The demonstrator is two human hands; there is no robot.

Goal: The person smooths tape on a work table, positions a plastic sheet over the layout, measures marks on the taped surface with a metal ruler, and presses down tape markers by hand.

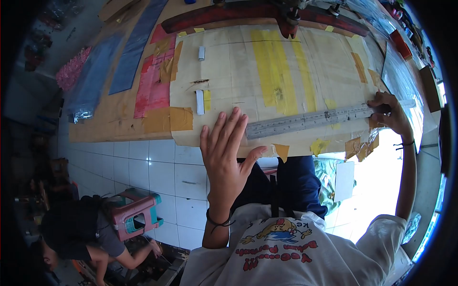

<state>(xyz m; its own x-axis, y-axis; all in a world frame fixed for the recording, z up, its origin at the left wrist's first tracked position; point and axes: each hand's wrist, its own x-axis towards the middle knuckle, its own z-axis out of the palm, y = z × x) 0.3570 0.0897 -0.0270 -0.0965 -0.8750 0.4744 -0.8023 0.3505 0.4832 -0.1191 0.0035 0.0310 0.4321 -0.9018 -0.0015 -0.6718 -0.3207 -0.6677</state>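
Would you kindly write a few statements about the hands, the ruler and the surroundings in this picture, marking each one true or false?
1. The right hand is at the grey ruler. True.
2. The left hand is clenched in a fist. False: its fingers are extended, beside the ruler's other end.
3. Yellow strips lie on the pale sheet. True.
4. The pink and green stool stands on the table. False: it is below table level, beside another person.
5. The red bar lies across the ruler. False: it is apart from it, towards the sheet's far edge.
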